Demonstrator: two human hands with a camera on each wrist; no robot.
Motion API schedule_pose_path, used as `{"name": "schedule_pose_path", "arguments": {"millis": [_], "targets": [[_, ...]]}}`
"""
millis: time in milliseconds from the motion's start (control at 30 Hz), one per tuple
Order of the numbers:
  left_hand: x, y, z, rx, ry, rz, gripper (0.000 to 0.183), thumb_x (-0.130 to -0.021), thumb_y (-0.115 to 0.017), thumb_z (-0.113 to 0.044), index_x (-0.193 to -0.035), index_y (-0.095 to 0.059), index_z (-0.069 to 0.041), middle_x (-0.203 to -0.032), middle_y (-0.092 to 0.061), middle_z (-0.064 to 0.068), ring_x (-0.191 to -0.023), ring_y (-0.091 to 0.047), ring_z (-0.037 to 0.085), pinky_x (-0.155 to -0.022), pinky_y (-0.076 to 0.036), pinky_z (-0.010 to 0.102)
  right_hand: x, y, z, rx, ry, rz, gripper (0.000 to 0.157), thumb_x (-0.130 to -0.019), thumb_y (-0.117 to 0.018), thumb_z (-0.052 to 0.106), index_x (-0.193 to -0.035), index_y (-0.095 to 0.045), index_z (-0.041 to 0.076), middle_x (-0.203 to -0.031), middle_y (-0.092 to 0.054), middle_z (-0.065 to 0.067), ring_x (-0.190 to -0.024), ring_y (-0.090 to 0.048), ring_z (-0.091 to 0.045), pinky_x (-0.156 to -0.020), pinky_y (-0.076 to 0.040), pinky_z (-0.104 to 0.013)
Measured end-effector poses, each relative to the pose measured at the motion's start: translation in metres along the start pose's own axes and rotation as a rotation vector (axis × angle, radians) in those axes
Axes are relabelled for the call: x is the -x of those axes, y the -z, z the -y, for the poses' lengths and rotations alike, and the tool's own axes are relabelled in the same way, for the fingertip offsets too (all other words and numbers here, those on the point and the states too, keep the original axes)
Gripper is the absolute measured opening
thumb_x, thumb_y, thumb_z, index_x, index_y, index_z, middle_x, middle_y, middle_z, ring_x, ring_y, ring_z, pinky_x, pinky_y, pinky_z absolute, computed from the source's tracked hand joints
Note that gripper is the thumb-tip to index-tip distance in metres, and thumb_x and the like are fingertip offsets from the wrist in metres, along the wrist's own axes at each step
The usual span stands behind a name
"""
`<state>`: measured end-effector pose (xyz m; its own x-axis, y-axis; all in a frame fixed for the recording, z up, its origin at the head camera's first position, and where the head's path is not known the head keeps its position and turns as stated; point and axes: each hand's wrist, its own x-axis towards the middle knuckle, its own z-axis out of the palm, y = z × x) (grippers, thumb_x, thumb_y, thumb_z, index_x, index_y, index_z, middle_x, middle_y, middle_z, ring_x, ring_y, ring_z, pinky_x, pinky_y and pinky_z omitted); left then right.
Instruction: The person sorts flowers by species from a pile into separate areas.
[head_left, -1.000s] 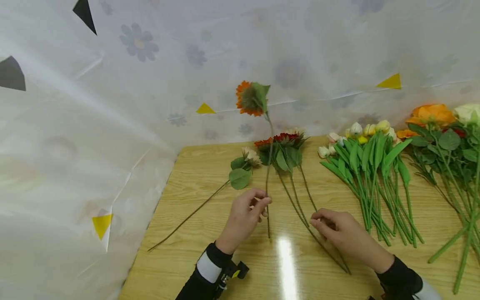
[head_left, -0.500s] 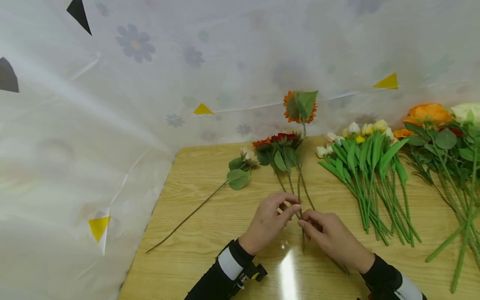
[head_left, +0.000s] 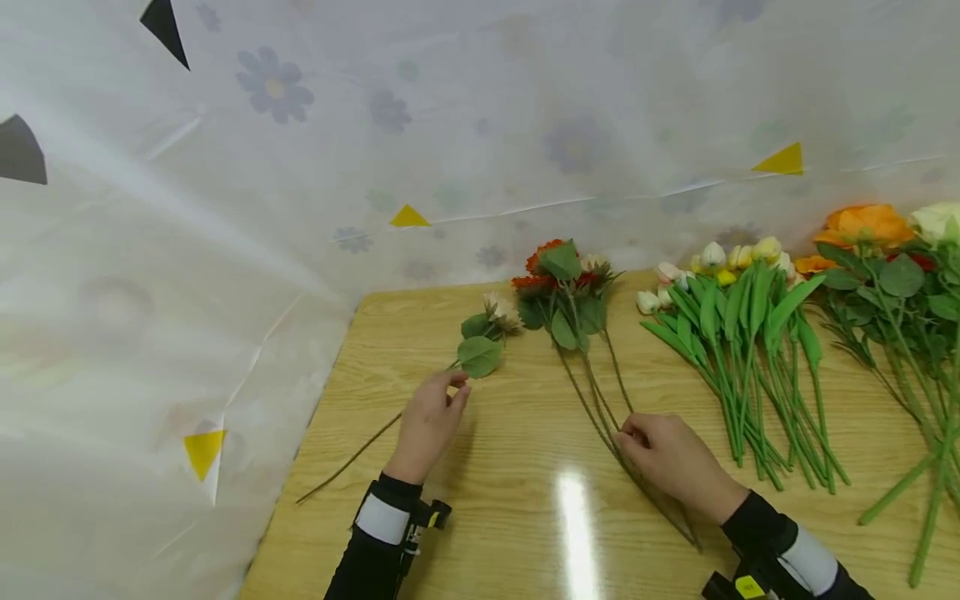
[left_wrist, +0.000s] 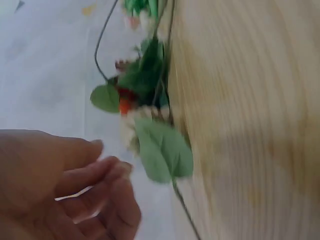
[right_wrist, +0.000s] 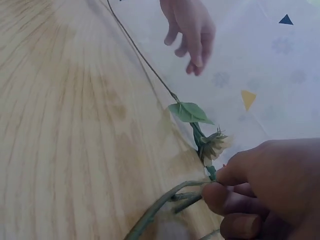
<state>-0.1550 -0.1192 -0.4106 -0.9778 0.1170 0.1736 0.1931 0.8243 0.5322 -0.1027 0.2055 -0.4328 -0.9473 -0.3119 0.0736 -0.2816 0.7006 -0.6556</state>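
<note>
My right hand (head_left: 678, 458) pinches the stems (right_wrist: 159, 206) of a small bunch of flowers between thumb and fingertips, low on the table. The bunch has orange-red flower heads (head_left: 534, 285), a pale bloom and broad green leaves (head_left: 564, 329) at the far edge. To its left lies a single cream flower (head_left: 502, 312), its thin stem (head_left: 352, 459) slanting toward the near left. My left hand (head_left: 429, 421) hovers over that stem, just below the round leaf (left_wrist: 165, 151). Its fingers are loosely bent and hold nothing, as the right wrist view also shows.
Right of the bunch lie several tulips (head_left: 738, 333) with thick green stems. Farther right are larger flowers, including an orange bloom (head_left: 866, 227) and a white one (head_left: 937, 223). A pale patterned plastic sheet (head_left: 480, 125) hangs behind and left of the wooden table (head_left: 517, 517).
My left hand carried an orange flower right to the bunch and let it go there, then moved left to the single cream flower. My right hand now holds the gathered stems.
</note>
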Motion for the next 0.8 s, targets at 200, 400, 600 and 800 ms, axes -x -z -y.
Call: {"name": "schedule_pose_path", "arguments": {"millis": [200,400,600,800], "targets": [[-0.001,0.015,0.033,-0.298,0.160,0.025,0.025,-0.097,-0.065,-0.022,-0.116,-0.068,-0.005,-0.105,-0.068,0.014,-0.077,-0.066,0.024,-0.058,-0.053,0.036,0.003,0.001,-0.006,0.016,-0.052,0.061,0.015,-0.097,-0.063,0.017,-0.083,-0.067,0.015,-0.057,-0.047,0.009,-0.046,-0.038,-0.003,-0.048,-0.033,-0.021],[0.006,0.018,0.054,-0.479,0.269,0.095,0.016,-0.095,-0.062,-0.011,-0.098,-0.062,0.005,-0.086,-0.060,0.023,-0.064,-0.063,0.036,-0.052,-0.052,0.049,0.006,0.000,-0.010,-0.002,-0.090,0.097,0.013,-0.098,-0.063,0.019,-0.087,-0.068,0.014,-0.060,-0.052,0.009,-0.049,-0.044,-0.003,-0.049,-0.036,-0.023],[0.006,0.017,0.061,-0.458,0.305,0.169,0.017,-0.092,-0.063,-0.009,-0.078,-0.067,-0.002,-0.076,-0.068,0.016,-0.063,-0.065,0.027,-0.051,-0.051,0.048,0.009,0.003,-0.012,-0.013,-0.088,0.065,0.012,-0.098,-0.062,0.016,-0.088,-0.068,0.013,-0.056,-0.053,0.008,-0.045,-0.046,-0.003,-0.046,-0.035,-0.022],[0.008,0.016,0.055,-0.304,0.226,0.333,0.022,-0.098,-0.056,-0.009,-0.078,-0.063,-0.004,-0.071,-0.061,0.007,-0.059,-0.051,0.018,-0.051,-0.044,0.035,0.011,0.005,-0.012,-0.025,-0.060,0.047,0.014,-0.099,-0.061,0.019,-0.088,-0.068,0.013,-0.055,-0.051,0.010,-0.044,-0.045,-0.002,-0.045,-0.035,-0.022]]}}
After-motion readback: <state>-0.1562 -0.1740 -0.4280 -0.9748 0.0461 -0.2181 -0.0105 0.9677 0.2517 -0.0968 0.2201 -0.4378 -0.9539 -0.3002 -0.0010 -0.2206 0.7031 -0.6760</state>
